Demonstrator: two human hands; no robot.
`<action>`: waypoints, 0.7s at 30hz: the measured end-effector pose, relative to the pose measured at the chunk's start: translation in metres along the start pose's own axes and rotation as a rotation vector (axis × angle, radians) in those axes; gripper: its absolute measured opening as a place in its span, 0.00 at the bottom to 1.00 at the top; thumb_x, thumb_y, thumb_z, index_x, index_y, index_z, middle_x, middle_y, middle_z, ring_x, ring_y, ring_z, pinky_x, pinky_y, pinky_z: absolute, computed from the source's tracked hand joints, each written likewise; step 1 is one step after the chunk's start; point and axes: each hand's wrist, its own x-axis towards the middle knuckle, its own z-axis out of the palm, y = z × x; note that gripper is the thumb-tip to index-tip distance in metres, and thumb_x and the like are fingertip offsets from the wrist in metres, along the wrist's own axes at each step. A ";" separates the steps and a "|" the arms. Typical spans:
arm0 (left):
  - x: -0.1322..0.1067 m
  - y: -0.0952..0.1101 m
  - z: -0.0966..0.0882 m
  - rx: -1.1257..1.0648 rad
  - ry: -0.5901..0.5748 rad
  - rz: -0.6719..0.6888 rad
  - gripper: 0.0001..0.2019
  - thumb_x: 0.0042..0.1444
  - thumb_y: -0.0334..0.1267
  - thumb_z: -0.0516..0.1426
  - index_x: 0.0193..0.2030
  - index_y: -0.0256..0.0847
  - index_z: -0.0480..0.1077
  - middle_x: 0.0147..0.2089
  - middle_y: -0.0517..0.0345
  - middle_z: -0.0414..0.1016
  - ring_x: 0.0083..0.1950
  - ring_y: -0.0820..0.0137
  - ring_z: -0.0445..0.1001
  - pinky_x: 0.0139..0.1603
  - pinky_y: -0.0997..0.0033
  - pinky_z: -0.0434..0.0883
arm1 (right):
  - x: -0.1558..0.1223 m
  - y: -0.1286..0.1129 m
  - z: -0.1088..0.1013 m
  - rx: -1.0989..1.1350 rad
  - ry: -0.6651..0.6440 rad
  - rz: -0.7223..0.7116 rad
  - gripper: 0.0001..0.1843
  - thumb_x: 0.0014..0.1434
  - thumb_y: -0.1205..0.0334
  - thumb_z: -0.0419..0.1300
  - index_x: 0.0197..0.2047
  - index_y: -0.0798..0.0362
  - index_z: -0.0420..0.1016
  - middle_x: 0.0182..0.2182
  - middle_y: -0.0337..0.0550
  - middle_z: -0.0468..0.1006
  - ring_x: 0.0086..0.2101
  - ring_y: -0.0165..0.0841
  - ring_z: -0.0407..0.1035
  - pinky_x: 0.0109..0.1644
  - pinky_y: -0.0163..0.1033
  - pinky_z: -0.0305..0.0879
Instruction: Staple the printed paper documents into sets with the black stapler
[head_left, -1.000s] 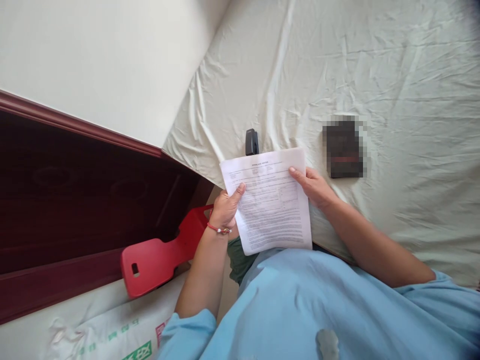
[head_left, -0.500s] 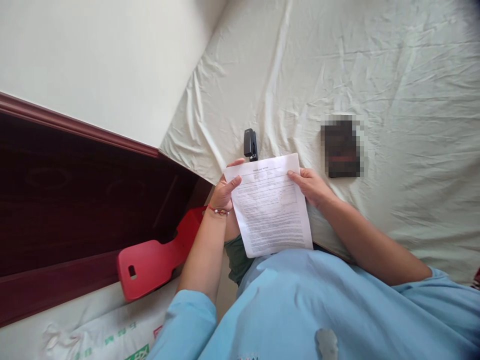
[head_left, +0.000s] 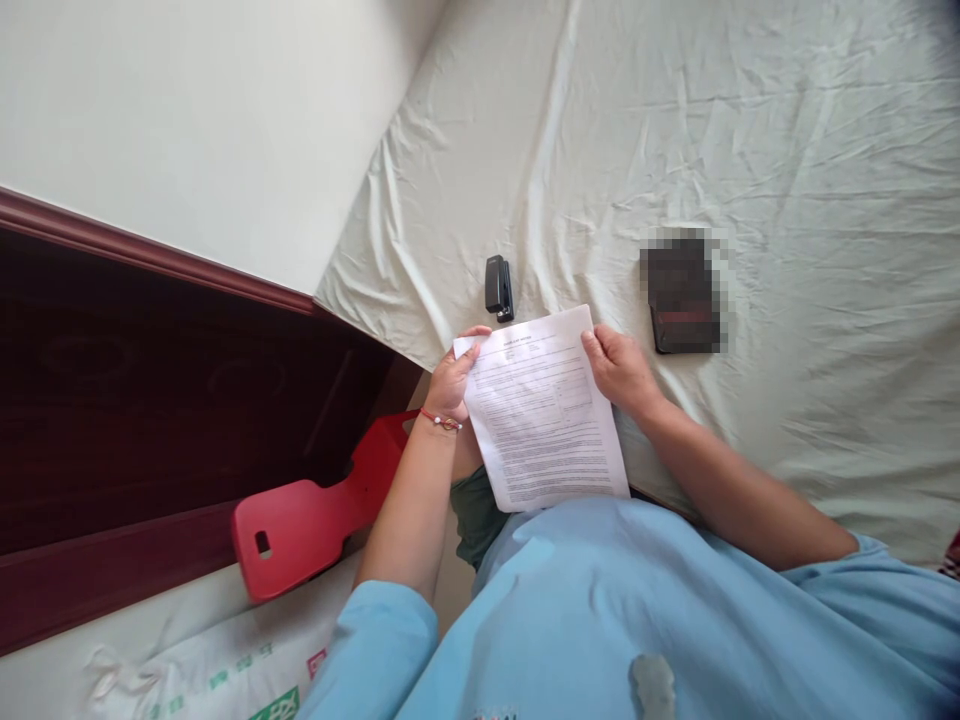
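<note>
I hold a sheet of printed paper (head_left: 541,410) over the near edge of a bed. My left hand (head_left: 452,378), with a red bracelet at the wrist, pinches the sheet's upper left corner. My right hand (head_left: 620,368) grips its upper right edge, thumb on top. A small black stapler (head_left: 498,286) lies on the sheet-covered mattress just beyond the paper's top edge. A dark flat object (head_left: 682,293), blurred out, lies to the right of my right hand.
The wrinkled pale bed sheet (head_left: 750,150) fills the right and top. A dark wooden bed frame (head_left: 150,400) runs along the left under a white wall. A red plastic stool (head_left: 307,510) stands by my left arm, with a printed white sack (head_left: 225,670) below.
My left hand has slid up the paper's left edge to its top corner. The paper has dropped slightly toward me and tilted, uncovering the stapler.
</note>
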 end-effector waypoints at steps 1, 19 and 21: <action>0.001 0.000 0.001 -0.015 -0.010 0.002 0.21 0.50 0.44 0.70 0.50 0.43 0.75 0.40 0.58 0.81 0.40 0.68 0.81 0.43 0.70 0.76 | 0.000 0.000 0.000 -0.023 -0.003 -0.004 0.27 0.69 0.38 0.47 0.26 0.48 0.55 0.23 0.41 0.65 0.27 0.34 0.57 0.35 0.44 0.48; 0.003 0.005 0.015 -0.067 0.074 -0.072 0.21 0.50 0.50 0.71 0.39 0.34 0.78 0.35 0.47 0.84 0.51 0.50 0.83 0.57 0.53 0.79 | 0.002 0.019 0.008 0.378 -0.052 0.143 0.27 0.64 0.31 0.53 0.36 0.49 0.69 0.28 0.43 0.69 0.34 0.38 0.66 0.33 0.41 0.61; 0.003 0.002 0.013 -0.069 0.065 -0.083 0.19 0.53 0.51 0.70 0.39 0.34 0.78 0.36 0.47 0.84 0.49 0.53 0.84 0.54 0.57 0.80 | 0.004 0.020 0.008 0.340 0.004 0.120 0.27 0.64 0.33 0.54 0.31 0.49 0.65 0.26 0.41 0.67 0.31 0.35 0.62 0.32 0.40 0.57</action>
